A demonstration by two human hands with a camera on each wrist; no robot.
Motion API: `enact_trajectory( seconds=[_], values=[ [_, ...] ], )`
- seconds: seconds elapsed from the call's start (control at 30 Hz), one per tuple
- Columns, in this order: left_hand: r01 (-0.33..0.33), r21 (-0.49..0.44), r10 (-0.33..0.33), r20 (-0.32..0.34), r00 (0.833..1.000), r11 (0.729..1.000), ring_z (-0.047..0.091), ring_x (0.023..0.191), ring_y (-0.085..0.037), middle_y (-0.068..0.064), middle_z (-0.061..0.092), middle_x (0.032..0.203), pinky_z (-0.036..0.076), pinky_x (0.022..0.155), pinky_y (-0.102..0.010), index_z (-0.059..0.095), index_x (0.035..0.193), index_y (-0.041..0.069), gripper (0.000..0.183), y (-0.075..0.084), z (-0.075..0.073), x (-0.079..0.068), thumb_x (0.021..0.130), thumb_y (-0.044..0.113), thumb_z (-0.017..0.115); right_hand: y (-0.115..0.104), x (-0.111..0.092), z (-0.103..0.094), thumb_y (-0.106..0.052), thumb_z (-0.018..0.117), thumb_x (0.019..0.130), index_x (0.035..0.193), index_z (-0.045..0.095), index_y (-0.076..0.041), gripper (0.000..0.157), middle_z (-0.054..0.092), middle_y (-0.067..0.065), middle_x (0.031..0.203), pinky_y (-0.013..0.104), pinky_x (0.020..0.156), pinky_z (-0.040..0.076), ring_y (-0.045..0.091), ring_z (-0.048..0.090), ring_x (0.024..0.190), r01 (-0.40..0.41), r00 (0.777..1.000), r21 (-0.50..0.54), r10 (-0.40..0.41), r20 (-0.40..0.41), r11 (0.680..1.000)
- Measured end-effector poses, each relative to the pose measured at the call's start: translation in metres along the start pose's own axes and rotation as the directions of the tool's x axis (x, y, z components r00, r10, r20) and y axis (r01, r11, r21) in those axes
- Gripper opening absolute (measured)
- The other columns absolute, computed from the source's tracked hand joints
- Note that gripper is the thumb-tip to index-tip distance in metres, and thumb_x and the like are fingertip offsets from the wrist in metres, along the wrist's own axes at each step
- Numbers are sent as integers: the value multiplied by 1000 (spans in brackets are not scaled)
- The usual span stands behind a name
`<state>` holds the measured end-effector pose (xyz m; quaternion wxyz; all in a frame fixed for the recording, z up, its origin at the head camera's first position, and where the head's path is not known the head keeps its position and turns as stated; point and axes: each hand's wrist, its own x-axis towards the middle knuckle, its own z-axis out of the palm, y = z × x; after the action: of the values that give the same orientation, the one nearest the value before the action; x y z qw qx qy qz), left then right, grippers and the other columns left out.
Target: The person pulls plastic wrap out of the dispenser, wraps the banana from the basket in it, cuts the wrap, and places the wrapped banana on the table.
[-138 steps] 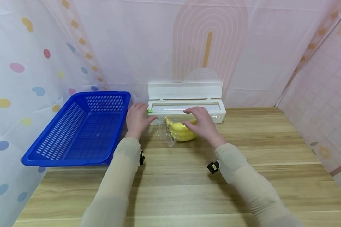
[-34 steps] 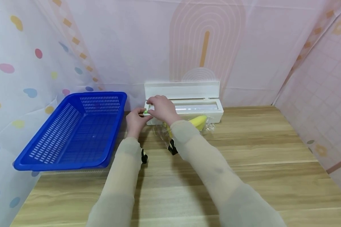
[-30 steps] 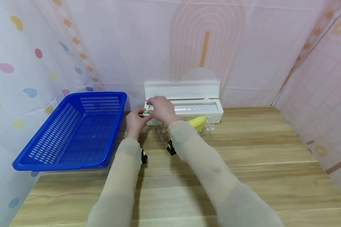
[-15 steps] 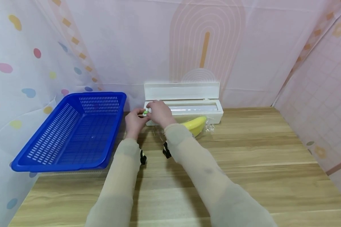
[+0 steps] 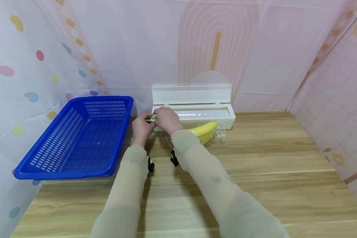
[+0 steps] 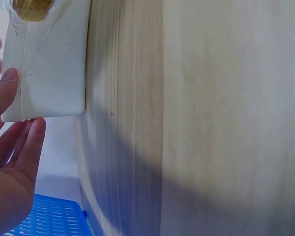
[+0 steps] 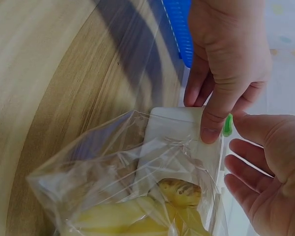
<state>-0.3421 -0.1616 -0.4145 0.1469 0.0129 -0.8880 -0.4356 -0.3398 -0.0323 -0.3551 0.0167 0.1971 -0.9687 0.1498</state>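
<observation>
A white cling film dispenser (image 5: 229,120) stands against the back cloth, its lid (image 5: 191,95) raised and a film roll inside. At its left end my left hand (image 5: 141,129) holds the corner, thumb on the front face and fingers round the end. My right hand (image 5: 168,120) has crossed over to that same end, where thumb and fingertips pinch the small green slide cutter (image 7: 227,125). Yellow bananas (image 5: 206,131) wrapped in clear film (image 7: 103,152) lie in front of the dispenser. The right forearm partly hides them in the head view.
A blue perforated basket (image 5: 119,148) stands to the left, close to my left arm. Wood-grain tabletop (image 5: 270,172) spreads to the right and in front. Patterned cloth (image 5: 131,49) hangs behind and at both sides.
My right hand has gone from above the bananas to the dispenser's left end, then dipped slightly onto the slide cutter. The left hand has moved in to the corner. The cutter looks shifted slightly right.
</observation>
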Motion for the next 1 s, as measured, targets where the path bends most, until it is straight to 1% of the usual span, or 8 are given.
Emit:
enact_trajectory(
  seconds=[0.23,0.33,0.43,0.63,0.77,1.0],
  values=[
    [11,1,-11,-3,1000,1000,67,98,-32,-16,71,110,54,84,-43,70,114,2,33,-1,0,1,83,10,76,-2,1,1,-23,67,94,128,67,-17,34,63,4,125,34,90,51,23,58,114,7,1000,9,-7,-7,1000],
    [23,-3,-23,-6,1000,1000,68,97,-31,-16,71,110,55,84,-43,70,115,2,33,-1,0,1,82,8,76,-3,3,4,-22,67,94,127,67,-17,34,64,3,126,33,91,50,23,58,115,17,1000,1,-17,-13,1000],
    [35,-7,-35,-3,999,999,68,96,-30,-16,71,109,55,83,-43,70,114,2,33,0,0,1,82,8,76,-4,3,5,-23,66,94,127,67,-16,33,63,2,127,34,92,50,22,58,116,15,1000,-27,-15,-13,1000],
    [35,-11,-35,-4,999,999,68,96,-30,-16,71,108,55,83,-42,70,113,1,32,2,0,1,82,7,76,-6,5,5,-21,66,93,122,69,-16,29,64,1,121,34,87,52,20,59,110,-6,1000,-42,6,-16,999],
    [26,-3,-26,-12,1000,1000,67,99,-31,-16,72,107,54,85,-42,71,112,1,31,3,0,1,82,7,76,-7,7,5,-19,67,93,120,70,-17,27,65,1,116,34,84,53,20,60,107,-10,1000,-52,9,-17,999],
    [24,-7,-24,-4,1000,1000,67,98,-32,-17,71,110,54,85,-43,70,113,0,32,2,0,0,83,8,75,-8,8,5,-19,66,94,120,70,-18,27,65,1,115,35,79,55,19,61,105,-47,999,-60,47,-3,997]
  ],
)
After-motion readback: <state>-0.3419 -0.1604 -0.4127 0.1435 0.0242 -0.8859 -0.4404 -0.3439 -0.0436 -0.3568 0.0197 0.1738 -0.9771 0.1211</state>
